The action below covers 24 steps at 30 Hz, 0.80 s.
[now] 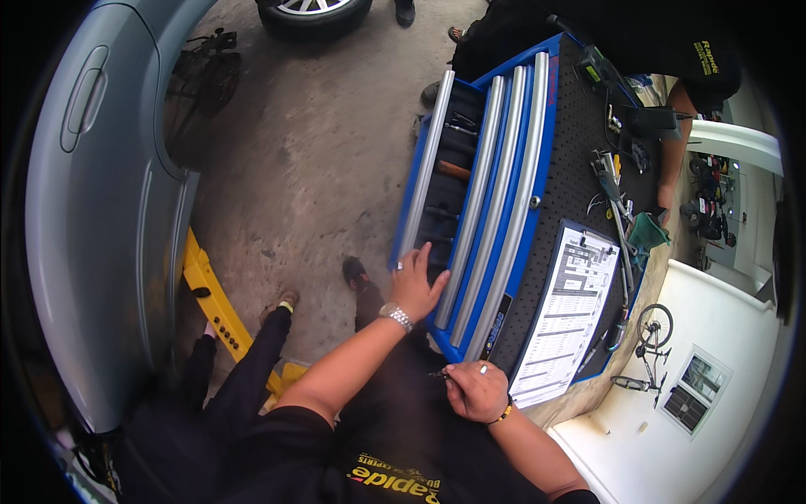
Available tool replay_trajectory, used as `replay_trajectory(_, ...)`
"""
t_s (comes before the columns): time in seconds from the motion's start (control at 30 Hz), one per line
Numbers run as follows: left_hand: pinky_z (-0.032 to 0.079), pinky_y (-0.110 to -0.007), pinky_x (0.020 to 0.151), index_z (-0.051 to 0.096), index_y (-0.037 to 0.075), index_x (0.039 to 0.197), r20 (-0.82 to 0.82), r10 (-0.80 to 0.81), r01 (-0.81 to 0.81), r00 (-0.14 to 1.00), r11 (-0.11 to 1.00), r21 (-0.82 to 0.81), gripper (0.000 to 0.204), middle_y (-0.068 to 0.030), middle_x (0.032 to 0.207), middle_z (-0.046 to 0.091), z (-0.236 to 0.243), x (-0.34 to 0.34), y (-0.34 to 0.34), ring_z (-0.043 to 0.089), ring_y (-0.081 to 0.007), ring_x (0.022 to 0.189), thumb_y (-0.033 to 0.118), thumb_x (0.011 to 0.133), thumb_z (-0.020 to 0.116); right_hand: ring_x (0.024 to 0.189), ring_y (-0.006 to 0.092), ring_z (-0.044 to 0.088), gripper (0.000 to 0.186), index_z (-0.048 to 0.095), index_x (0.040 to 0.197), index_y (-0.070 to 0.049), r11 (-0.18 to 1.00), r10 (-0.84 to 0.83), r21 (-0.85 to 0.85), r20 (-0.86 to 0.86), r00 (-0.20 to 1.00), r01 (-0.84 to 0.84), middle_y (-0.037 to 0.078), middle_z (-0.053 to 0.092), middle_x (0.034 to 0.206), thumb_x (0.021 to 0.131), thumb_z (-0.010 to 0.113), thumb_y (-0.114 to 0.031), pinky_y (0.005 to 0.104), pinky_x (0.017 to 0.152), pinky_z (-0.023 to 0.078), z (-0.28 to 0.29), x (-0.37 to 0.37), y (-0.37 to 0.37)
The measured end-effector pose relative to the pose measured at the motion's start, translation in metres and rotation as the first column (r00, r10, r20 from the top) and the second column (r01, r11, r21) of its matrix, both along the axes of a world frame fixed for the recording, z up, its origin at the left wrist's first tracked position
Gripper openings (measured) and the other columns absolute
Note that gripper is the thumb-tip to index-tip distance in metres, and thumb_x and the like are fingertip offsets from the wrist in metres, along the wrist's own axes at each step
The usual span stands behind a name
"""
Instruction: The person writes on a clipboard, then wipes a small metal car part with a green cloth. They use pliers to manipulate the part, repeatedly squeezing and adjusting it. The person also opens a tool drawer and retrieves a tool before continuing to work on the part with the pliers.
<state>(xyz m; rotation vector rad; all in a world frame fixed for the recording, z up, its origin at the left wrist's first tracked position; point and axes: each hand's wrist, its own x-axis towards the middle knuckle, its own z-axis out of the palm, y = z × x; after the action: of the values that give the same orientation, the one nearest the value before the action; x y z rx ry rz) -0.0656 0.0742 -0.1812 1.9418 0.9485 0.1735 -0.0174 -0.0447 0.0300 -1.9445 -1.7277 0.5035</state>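
My left hand (414, 284), with a watch at the wrist, rests at the near end of a pulled-out drawer (425, 181) of a blue tool chest (550, 101). Its fingers are spread, the tips by the drawer's silver front edge. Inside the drawer lie a brown wooden handle (453, 170) and several dark and metal tools. Close to my body, my right hand (478, 391) is closed in a pinch. A small dark piece (437, 375) sticks out from its fingertips; its kind is too small to tell.
On the chest's black top lie a clipboard (564, 315) with a printed form, several metal tools and a green cloth (648, 231). Another person's arm (672, 160) reaches in at the far right. A grey car (101, 218) and a yellow lift arm (220, 298) stand left.
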Motion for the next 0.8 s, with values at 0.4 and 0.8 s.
replay_trajectory(0.4,0.045,-0.041,0.098,0.02,0.008,0.149,0.003,0.02,-0.019,1.0,0.958,-0.286,0.099,-0.0289,0.13,0.053,0.018,0.009,0.031,0.055,-0.04,0.117,0.04,0.074,0.077,0.073,0.0158,0.066,0.034,0.062,0.103,-0.003,0.999,-0.015,-0.046,-0.023,1.0,0.014,0.004,0.068,0.086,0.07,0.07,-0.004,0.027,0.065,0.051,0.006,0.005,0.009)
replay_trajectory(0.8,0.045,-0.043,0.093,0.054,0.001,0.124,-0.229,0.241,-0.228,0.943,0.97,0.081,0.058,-0.0205,0.12,0.056,0.021,-0.05,0.147,0.055,-0.0382,0.11,0.035,0.08,0.072,0.07,0.012,0.065,0.027,0.065,0.098,-0.007,0.997,-0.018,-0.081,-0.023,1.0,0.017,0.0,0.068,0.086,0.071,0.07,-0.008,0.0248,0.061,0.049,0.008,0.005,0.013)
